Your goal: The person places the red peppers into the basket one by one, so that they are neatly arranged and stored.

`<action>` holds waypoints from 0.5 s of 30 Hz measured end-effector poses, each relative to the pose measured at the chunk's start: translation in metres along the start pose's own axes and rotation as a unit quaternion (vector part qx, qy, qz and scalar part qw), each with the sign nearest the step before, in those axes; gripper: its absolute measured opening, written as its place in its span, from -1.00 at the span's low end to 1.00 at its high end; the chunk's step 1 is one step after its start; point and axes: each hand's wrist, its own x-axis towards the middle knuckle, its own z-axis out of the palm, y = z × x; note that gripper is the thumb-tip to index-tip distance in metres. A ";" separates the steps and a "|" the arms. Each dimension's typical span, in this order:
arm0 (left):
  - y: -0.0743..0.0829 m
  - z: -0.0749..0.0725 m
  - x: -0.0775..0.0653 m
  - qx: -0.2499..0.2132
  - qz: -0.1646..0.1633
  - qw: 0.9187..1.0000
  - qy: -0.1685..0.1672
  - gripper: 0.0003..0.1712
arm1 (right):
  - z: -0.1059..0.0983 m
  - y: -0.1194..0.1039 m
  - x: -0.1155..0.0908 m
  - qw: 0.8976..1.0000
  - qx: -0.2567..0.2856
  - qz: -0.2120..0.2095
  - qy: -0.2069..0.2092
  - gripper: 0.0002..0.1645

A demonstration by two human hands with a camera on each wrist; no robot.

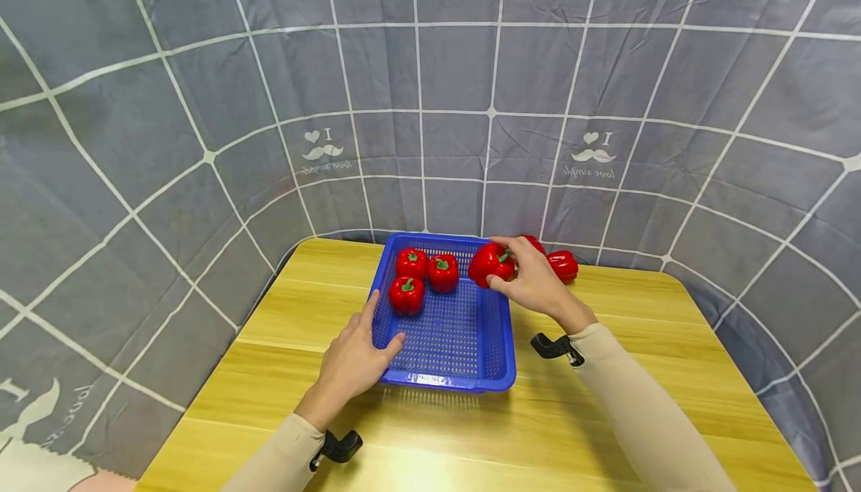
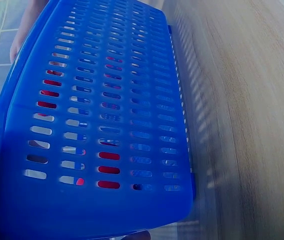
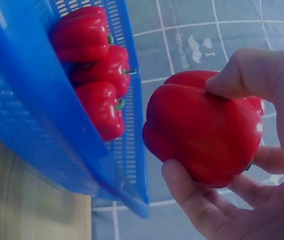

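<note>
My right hand (image 1: 538, 283) grips a red bell pepper (image 1: 489, 265) over the right rim of a blue perforated plastic basket (image 1: 501, 354). In the right wrist view, thumb and fingers lie around opposite sides of this bell pepper (image 3: 202, 130). Three more bell peppers with green stems sit at the basket's far left: one at the back (image 1: 412, 262), one beside it (image 1: 443, 274), one in front (image 1: 406, 296). My left hand (image 1: 356, 354) rests at the basket's left side, index finger stretched along the rim and thumb spread over the front left part.
Right of the basket, behind my right hand, lie more red bell peppers (image 1: 563, 266), one of them (image 1: 534, 244) partly hidden. The basket stands on a light wooden table (image 1: 605, 387). A grey curtain with white grid lines (image 1: 451, 140) hangs just behind the table's far edge.
</note>
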 end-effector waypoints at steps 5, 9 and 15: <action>0.000 0.000 0.000 0.000 -0.001 1.000 0.000 0.18 | 0.004 -0.005 0.004 1.000 -0.005 -0.002 -0.014 -0.12; 0.001 0.000 0.000 0.001 -0.002 1.000 -0.003 0.18 | 0.007 -0.010 0.007 1.000 -0.005 -0.007 -0.020 -0.14; 0.001 0.000 -0.001 0.000 -0.003 1.000 -0.002 0.18 | 0.011 -0.018 0.012 0.999 -0.007 -0.020 -0.040 -0.16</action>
